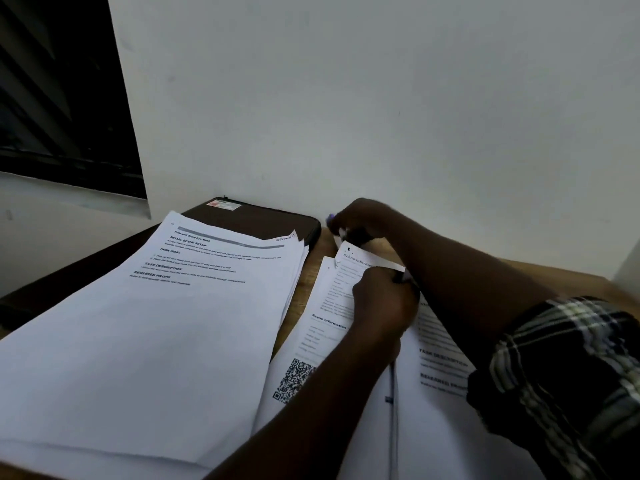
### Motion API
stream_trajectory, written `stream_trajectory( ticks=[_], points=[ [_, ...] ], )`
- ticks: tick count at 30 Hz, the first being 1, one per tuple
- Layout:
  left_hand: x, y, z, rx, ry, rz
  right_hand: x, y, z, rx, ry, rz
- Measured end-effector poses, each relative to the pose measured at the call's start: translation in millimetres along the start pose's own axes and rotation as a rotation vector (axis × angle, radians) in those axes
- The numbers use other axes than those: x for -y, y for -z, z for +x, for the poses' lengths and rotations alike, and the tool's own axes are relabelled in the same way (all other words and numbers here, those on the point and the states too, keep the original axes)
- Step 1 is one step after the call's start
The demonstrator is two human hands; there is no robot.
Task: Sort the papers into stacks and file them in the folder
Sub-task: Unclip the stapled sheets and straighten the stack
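Observation:
A thick stack of printed papers [166, 327] lies on the left of the wooden desk. Behind it lies a dark folder [263, 220], shut and flat, partly covered by the stack. On the right is a second group of printed sheets [311, 344], one with a QR code. My left hand [384, 306] rests on these sheets and pinches the edge of the top ones. My right hand [360, 220] is closed over their far corner, around a small purple-tipped object [331, 218] that is too blurred to identify.
The desk [315, 244] stands against a white wall [381, 98] at the back. A dark window [62, 98] is at the upper left. A thin dark line [392, 393] runs down between the right-hand sheets. My plaid sleeve [568, 375] covers the lower right.

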State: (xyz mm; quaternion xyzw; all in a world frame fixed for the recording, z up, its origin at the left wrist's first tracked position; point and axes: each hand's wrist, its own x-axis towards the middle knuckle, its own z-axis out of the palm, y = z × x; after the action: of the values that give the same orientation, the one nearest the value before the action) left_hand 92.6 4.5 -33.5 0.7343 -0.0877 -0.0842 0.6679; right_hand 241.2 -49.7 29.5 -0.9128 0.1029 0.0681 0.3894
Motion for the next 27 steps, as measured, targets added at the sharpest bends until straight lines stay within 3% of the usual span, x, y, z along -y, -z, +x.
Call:
stream_trajectory(
  ticks=[6,9,17,21,27],
  points=[
    [-6,1,-4,0.048,0.029,-0.004,4,69,-52,0.055,0.224,0.829],
    [-5,-3,-2,0.044,-0.003,-0.004,-27,110,-99,0.052,0.296,1.045],
    [-9,-8,-5,0.020,-0.141,0.072,-133,138,-195,0.043,0.260,0.970],
    [-16,-9,-14,-0.089,-0.257,0.298,-153,135,-212,0.133,0.290,1.021],
    [-13,-12,-20,-0.143,-0.305,0.329,-159,126,-213,0.246,0.298,1.100]
  ],
)
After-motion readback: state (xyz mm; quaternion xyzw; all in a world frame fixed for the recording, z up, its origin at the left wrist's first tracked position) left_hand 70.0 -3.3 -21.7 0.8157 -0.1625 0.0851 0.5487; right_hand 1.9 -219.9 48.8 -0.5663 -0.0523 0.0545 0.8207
